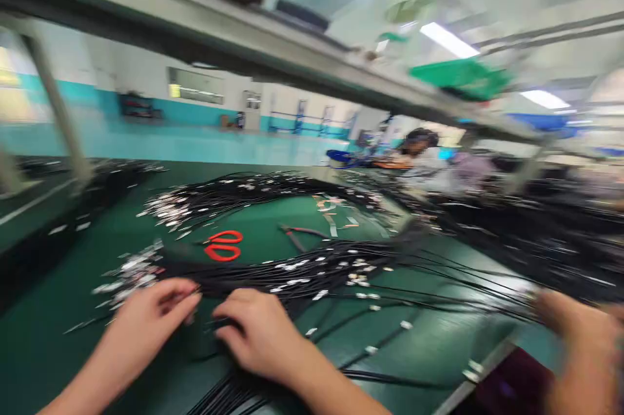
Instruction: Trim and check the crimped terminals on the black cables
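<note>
Above the green tabletop (pixel 263 213), my left hand (pixel 156 311) has its thumb and fingers drawn together. Whatever lies between its fingertips is too small and blurred to make out. My right hand (pixel 263 330), beside it, curls its fingers on what looks like a short stretch of black cable (pixel 221 322). Just beyond both hands runs a thick bundle of black cables (pixel 273 274) with white tags. Its white connector ends (pixel 131 272) fan out beside my left hand. More black cables (pixel 219 395) lie under my right forearm.
Scissors with orange handles (pixel 221 257) and pliers (pixel 307 231) lie behind the bundle. A second cable bundle (pixel 234 192) arcs farther back. At right, another person's blurred hand (pixel 570 321) is at the cables. A shelf beam (pixel 273 44) crosses overhead.
</note>
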A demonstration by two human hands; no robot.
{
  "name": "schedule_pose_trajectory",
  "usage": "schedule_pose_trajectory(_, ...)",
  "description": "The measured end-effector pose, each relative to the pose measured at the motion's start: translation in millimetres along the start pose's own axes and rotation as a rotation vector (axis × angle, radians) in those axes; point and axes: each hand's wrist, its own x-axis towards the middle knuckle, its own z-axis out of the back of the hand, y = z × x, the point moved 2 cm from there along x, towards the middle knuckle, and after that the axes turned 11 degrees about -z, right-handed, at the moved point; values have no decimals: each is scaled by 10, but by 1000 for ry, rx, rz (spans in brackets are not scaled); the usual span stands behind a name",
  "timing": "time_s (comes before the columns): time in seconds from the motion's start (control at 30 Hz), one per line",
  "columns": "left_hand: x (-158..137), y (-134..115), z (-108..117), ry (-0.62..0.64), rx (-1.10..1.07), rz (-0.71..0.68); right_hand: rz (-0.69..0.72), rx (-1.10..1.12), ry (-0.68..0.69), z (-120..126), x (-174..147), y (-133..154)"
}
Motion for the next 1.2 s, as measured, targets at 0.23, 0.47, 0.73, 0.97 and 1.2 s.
schedule_pose_trajectory(0.23,-39,54,115,-75,-424,242,99,6,191,-127,51,20)
schedule_pose_trajectory(0.47,-57,27,157,-47,-335,221,136,-43,223,-129,20,54)
schedule_pose_trajectory(0.73,180,-334,1249,-383,-541,-27,248,-22,305,-154,19,79)
schedule_pose_trajectory(0.97,-30,-445,1381,-311,-302,-163,289,9,431,-37,-51,187)
schedule_pose_trajectory(1.2,-798,-272,203,562,688,-319,273,-12,457,38,-86,225)
